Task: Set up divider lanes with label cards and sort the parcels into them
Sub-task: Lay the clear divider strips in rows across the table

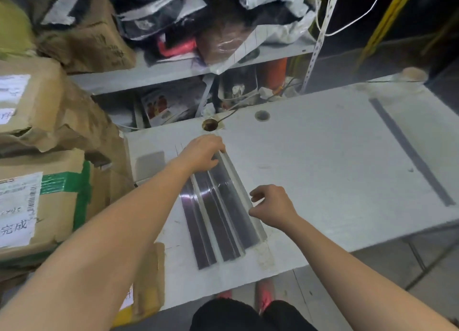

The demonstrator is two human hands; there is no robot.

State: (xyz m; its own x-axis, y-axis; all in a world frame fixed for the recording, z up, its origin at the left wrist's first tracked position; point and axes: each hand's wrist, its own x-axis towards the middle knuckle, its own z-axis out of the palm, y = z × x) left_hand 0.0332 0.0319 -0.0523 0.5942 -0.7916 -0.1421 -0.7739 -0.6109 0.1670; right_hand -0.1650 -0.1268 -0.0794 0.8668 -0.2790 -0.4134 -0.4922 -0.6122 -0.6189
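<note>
On the left part of the white tabletop (pixel 323 156) lies a bundle of dividers (pixel 218 206): long dark strips with pale angled edges, side by side and touching. They run from near a hole (pixel 210 125) at the far edge down toward the near edge. The left hand (pixel 202 153) is on the far end of the bundle, its fingers bent down over the end of the strips and gripping them. The right hand (pixel 272 206) is beside the bundle about halfway along. Its fingers are curled, and fingertip and thumb tip meet the right edge of the outermost divider, but whether they actually pinch it cannot be told. One more dark strip (pixel 409 151) lies alone on the right part of the tabletop, well apart from the bundle, running from far to near toward the right edge. A second hole (pixel 262 115) is just right of the first. Off the left edge, labelled cardboard boxes (pixel 44 112) are stacked, some torn and one taped in green. Behind the far edge, a grey shelf (pixel 173 71) holds bagged parcels (pixel 223 40).
</note>
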